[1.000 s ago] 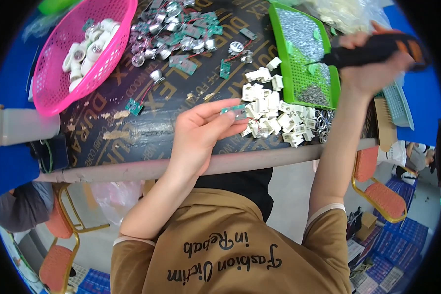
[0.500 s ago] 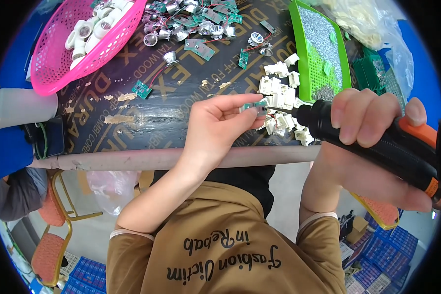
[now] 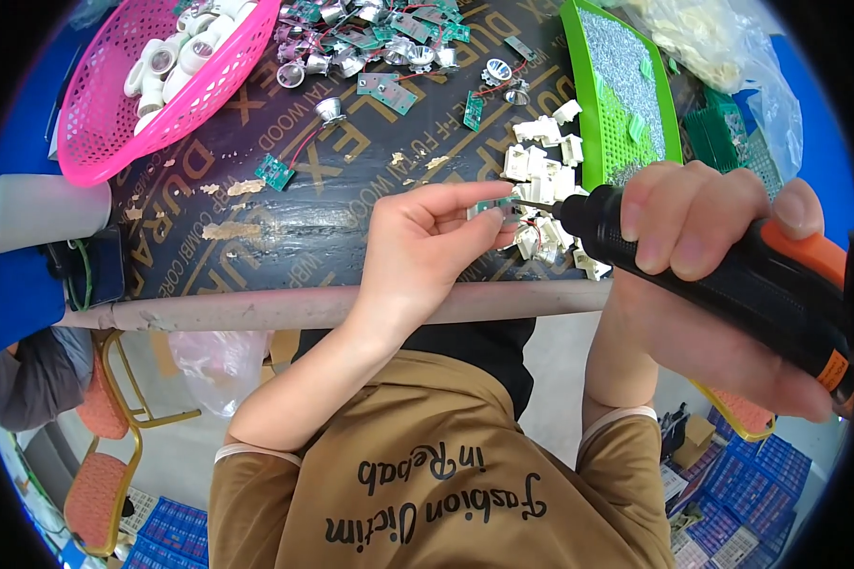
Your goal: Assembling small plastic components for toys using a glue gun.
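Between the thumb and fingers of my left hand [image 3: 427,237] is a small green circuit board [image 3: 491,205], held above the table's front edge. My right hand [image 3: 702,237] wraps round a black and orange electric screwdriver [image 3: 731,299], its thin bit [image 3: 533,205] pointing left. The bit's tip meets the right end of the board; whether a screw sits there is too small to tell. Cream plastic housings [image 3: 541,175] lie in a heap just behind and below the board. What lies under my left fingertips is hidden.
A green tray [image 3: 588,142] of small metal screws stands at the back right, beside clear plastic bags [image 3: 712,47]. At the left are a pink basket [image 3: 85,142] of white parts and a whitish tub [image 3: 47,213]. Circuit boards with reflectors [image 3: 389,47] pile up at the back.
The screwdriver has shifted slightly left and tilted a little, its bit staying at the board. My left hand holds the board in nearly the same place.
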Demonstrator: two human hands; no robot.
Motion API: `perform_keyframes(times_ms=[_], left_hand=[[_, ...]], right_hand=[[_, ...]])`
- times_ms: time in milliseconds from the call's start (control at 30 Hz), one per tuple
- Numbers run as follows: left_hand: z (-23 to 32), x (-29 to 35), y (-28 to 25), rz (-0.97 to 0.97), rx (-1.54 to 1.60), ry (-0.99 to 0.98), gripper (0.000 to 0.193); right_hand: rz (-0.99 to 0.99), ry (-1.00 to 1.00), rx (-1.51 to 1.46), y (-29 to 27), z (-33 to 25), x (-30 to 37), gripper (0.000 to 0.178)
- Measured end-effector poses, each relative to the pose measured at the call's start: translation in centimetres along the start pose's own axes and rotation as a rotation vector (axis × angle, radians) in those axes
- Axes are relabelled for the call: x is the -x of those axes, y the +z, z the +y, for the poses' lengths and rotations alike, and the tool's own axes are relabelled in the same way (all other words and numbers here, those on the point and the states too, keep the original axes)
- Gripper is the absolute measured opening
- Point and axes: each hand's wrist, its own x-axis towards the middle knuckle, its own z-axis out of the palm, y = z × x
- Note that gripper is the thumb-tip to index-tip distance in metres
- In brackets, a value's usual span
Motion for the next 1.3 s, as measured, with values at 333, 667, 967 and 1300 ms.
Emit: perform_keyframes(times_ms=[333, 667, 967, 1300], left_hand=[[-0.2, 0.2, -0.2, 0.022, -0.011, 0.005, 0.021], [-0.4, 0.0, -0.2, 0.049, -0.015, -0.006, 0.019], [-0.3, 0.0, -0.4, 0.043, -0.023, 0.005, 0.020], [4.1, 3.4, -1.7, -0.180, -0.232, 0.207, 0.029]], right_hand=[[0.011, -0.011, -0.089, 0.5, 0.8, 0.1, 0.096], [-0.137, -0.021, -0.089, 0.0, 1.8, -0.5, 0.090], [0.035, -0.021, -0.053, 1.4, 1.9, -0.1, 0.092], [0.481, -0.094, -0.205, -4.0, -2.5, 1.3, 0.074]])
